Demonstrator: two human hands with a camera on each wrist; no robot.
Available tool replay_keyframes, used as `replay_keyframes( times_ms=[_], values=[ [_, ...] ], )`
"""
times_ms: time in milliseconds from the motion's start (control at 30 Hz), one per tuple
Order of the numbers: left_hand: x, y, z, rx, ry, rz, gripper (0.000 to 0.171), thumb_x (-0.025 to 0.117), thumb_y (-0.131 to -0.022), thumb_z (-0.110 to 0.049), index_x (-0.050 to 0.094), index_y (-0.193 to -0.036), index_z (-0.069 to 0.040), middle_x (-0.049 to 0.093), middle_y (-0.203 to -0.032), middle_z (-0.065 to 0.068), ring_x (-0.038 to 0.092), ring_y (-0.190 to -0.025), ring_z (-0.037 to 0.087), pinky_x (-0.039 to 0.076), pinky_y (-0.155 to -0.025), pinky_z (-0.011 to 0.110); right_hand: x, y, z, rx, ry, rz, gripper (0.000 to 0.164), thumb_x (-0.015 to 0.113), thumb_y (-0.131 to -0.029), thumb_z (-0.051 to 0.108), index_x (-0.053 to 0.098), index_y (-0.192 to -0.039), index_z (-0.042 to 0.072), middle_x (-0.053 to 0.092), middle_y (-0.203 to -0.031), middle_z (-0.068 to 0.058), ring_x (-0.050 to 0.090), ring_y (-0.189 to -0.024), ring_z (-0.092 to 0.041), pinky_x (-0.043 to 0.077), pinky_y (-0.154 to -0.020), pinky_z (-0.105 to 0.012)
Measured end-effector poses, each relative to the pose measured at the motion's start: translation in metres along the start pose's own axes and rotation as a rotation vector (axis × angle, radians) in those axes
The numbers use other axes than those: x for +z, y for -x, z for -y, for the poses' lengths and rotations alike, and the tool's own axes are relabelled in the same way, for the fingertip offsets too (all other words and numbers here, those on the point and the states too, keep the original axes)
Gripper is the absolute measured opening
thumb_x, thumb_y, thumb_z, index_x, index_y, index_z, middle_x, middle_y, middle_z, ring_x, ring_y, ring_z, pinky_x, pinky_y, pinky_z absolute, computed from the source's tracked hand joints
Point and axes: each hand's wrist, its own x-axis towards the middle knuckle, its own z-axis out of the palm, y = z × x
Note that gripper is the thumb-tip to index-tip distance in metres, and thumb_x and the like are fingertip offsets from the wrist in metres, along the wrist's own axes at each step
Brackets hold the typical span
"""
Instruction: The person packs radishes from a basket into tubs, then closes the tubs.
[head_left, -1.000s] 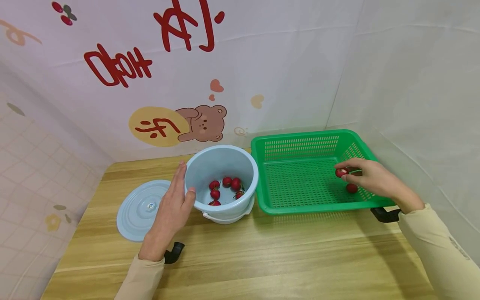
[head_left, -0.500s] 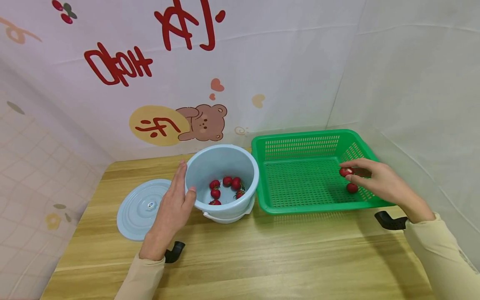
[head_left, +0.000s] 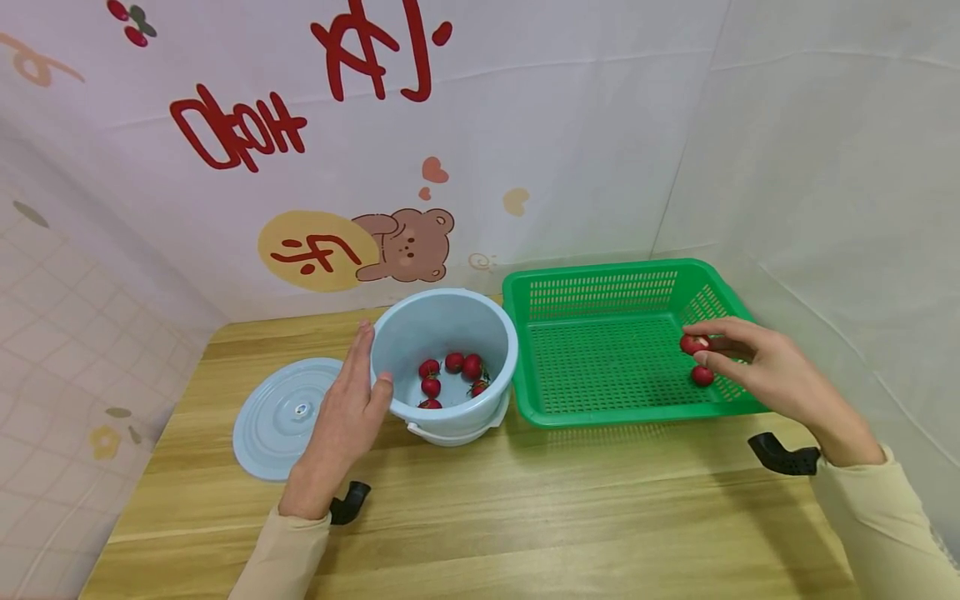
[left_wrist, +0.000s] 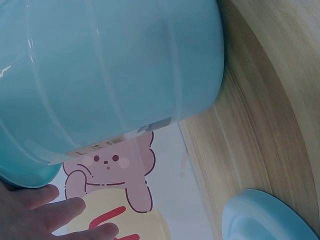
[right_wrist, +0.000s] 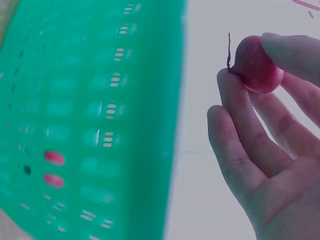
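Observation:
In the head view my right hand [head_left: 772,371] pinches a small red radish [head_left: 694,344] between thumb and fingertips, over the right part of the green basket [head_left: 525,400]. The right wrist view shows the held radish [right_wrist: 257,65] as round, with a thin dark root tail. Just below it a second radish [head_left: 702,376] lies on the basket floor. My left hand [head_left: 341,417] stays at the left side of the light blue bucket [head_left: 442,429], fingers straight along its rim. Several radishes [head_left: 472,367] lie at the bucket's bottom.
Left of the bucket, partly behind my left hand, a light blue lid [head_left: 273,425] lies on the wooden table [head_left: 555,517]. A white printed wall cloth [head_left: 585,125] hangs behind. Bucket and basket stand side by side.
My right hand has shifted slightly to the right with the radish between its fingers. The left hand, bucket and basket keep their places.

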Motion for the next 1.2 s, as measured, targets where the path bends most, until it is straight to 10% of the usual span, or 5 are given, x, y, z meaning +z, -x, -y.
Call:
replay_keyframes(
  times_ms=[567, 833, 1067, 1200],
  values=[
    [0.000, 0.000, 0.000, 0.033, 0.006, -0.012, 0.070, 0.038, -0.109, -0.039, 0.017, -0.165, -0.004, 0.017, -0.172, 0.013, 0.030, -0.152, 0.038, 0.033, -0.116, 0.062, 0.009, 0.003, 0.044, -0.038, -0.141, -0.059, 0.035, 0.068, -0.099, 0.005, 0.068, -0.133, 0.013, 0.071, -0.119, -0.001, 0.072, -0.087, -0.012, 0.056, -0.074, -0.018],
    [-0.001, 0.000, -0.001, 0.033, 0.011, -0.012, 0.070, 0.038, -0.108, -0.039, 0.017, -0.165, -0.004, 0.016, -0.172, 0.012, 0.027, -0.154, 0.037, 0.032, -0.117, 0.062, 0.023, -0.001, 0.061, -0.156, -0.145, -0.089, 0.039, 0.071, -0.093, -0.006, 0.071, -0.128, 0.011, 0.073, -0.115, -0.003, 0.067, -0.109, -0.008, 0.051, -0.093, -0.014],
    [-0.002, 0.000, 0.000, 0.016, 0.012, -0.005, 0.069, 0.039, -0.108, -0.035, 0.016, -0.166, -0.005, 0.014, -0.173, 0.009, 0.028, -0.153, 0.038, 0.032, -0.116, 0.062, 0.034, -0.002, 0.079, -0.141, -0.075, -0.128, 0.042, 0.077, -0.091, 0.001, 0.074, -0.127, 0.023, 0.071, -0.119, 0.009, 0.061, -0.105, -0.005, 0.048, -0.069, -0.015],
    [-0.001, 0.000, 0.000, 0.010, 0.009, -0.004, 0.069, 0.042, -0.107, -0.031, 0.017, -0.166, -0.005, 0.015, -0.173, 0.008, 0.030, -0.152, 0.038, 0.033, -0.116, 0.063, 0.043, -0.008, 0.087, -0.227, -0.109, -0.121, 0.044, 0.076, -0.090, -0.005, 0.074, -0.126, 0.019, 0.071, -0.118, 0.006, 0.064, -0.107, -0.006, 0.052, -0.080, -0.013]
  ],
)
